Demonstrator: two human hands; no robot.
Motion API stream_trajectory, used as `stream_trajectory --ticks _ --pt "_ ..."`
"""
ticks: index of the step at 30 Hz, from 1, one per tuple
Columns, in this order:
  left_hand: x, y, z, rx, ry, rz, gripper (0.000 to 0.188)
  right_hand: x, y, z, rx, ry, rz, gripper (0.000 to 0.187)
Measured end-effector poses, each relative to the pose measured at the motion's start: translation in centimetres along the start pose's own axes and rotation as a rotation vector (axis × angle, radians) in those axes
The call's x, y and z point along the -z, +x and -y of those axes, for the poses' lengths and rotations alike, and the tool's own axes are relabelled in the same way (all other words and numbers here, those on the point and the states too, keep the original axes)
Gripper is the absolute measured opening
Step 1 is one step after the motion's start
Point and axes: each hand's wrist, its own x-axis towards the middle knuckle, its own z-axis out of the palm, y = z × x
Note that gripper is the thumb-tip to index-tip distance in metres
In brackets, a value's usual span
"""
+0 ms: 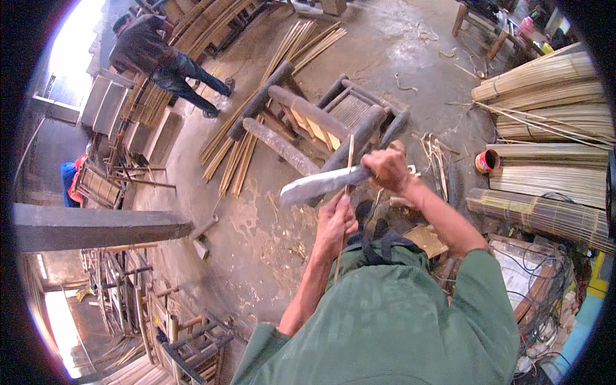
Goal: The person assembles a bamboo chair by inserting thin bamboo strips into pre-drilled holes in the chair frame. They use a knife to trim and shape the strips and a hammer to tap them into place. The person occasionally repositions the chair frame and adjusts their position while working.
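Observation:
My right hand [388, 168] is closed round the handle of a broad-bladed machete [317, 186]. The blade points to the left and lies across a thin bamboo strip [351, 152], apparently touching it. My left hand [336, 221] grips that strip just below the blade, with the fingers wrapped round it. The strip's upper end sticks up past the blade, and its lower end runs down toward my green shirt. Just beyond my hands stands a low dark wooden frame [289, 135] with thick round rails.
Long bamboo strips [240, 163] lie on the floor behind the frame. Bundled slats [545, 183] and a small red tin [487, 161] are at the right, above tangled cables [545, 269]. A concrete pillar [102, 228] juts in from the left. Another person [160, 58] stands far left.

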Motion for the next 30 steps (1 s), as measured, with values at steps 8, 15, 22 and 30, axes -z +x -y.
stream_trajectory --ticks 8,15,22,30 --pt "0.8 0.4 0.3 -0.047 -0.125 0.12 0.031 -0.2 -1.3 -5.0 -0.194 -0.026 0.083 0.024" --pt "0.6 -1.5 0.1 -0.028 -0.078 0.081 0.035 0.8 -0.1 -7.1 -0.332 -0.046 0.012 0.019" --pt "0.9 0.4 1.6 -0.076 0.04 0.015 0.037 0.2 -0.7 -1.6 -0.254 -0.065 0.081 0.015" --pt "-0.1 -3.9 0.1 -0.057 0.124 0.043 0.035 -0.3 -1.1 -13.9 -0.812 -0.048 0.068 0.024"
